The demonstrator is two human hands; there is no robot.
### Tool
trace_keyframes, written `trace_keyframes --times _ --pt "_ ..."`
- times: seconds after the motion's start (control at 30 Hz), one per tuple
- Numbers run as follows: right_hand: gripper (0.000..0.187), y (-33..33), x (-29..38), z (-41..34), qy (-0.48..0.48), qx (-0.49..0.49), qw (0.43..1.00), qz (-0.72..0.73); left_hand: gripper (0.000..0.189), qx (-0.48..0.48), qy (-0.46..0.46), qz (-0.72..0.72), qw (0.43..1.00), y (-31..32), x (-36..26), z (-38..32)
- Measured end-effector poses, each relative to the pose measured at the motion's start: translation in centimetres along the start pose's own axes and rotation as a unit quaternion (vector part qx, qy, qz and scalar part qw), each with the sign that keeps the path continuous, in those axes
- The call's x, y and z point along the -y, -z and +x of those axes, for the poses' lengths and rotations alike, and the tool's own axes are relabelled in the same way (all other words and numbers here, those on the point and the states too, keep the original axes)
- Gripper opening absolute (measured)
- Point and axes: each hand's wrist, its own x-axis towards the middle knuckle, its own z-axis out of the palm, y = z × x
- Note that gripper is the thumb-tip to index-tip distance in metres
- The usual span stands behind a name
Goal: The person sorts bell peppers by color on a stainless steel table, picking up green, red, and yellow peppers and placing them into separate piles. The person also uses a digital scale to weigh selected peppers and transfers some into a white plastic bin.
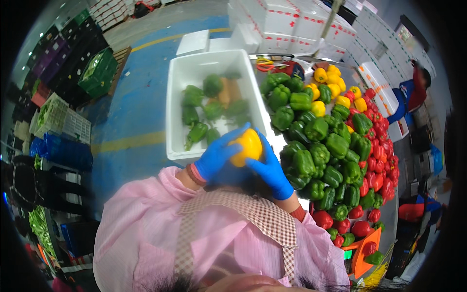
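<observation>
Both my hands wear blue gloves and hold one yellow bell pepper (248,146) between them, in front of my chest. My left hand (218,153) grips it from the left, my right hand (270,166) from the right. Just beyond stands a white foam box (174,109) with several green bell peppers (197,132) and some blurred orange-brown items (228,91) in it. To the right, a metal table (392,219) bears a heap of green bell peppers (315,129), with red bell peppers (379,157) along its far right side and yellow ones (332,78) at the back.
An orange scale (365,261) with a lit display stands at the table's near right. White foam boxes (281,22) are stacked behind. Green crates (98,73) and white baskets (76,126) stand left. One person (410,91) is at far right, another (40,182) at far left.
</observation>
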Motion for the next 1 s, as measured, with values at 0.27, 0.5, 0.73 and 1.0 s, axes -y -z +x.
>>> trace_keyframes --times 0.27,0.5,0.73,1.0 --pt "0.100 -8.5 -4.0 7.5 -0.001 0.048 0.998 -0.049 0.050 -0.062 -0.049 0.046 0.996 10.9 -1.8 -2.5" --pt "0.098 -11.4 -7.2 11.6 -0.019 0.055 0.993 -0.103 0.050 -0.088 -0.065 0.070 0.991 16.3 -1.0 -3.3" --pt "0.086 -11.3 -9.6 13.7 -0.134 0.075 0.987 0.046 0.066 -0.118 -0.042 0.055 0.991 18.8 -0.1 -4.2" --pt "0.074 -5.4 -13.3 20.2 -0.213 0.044 0.954 0.207 0.051 -0.402 0.041 -0.109 0.908 24.5 1.5 -9.8"
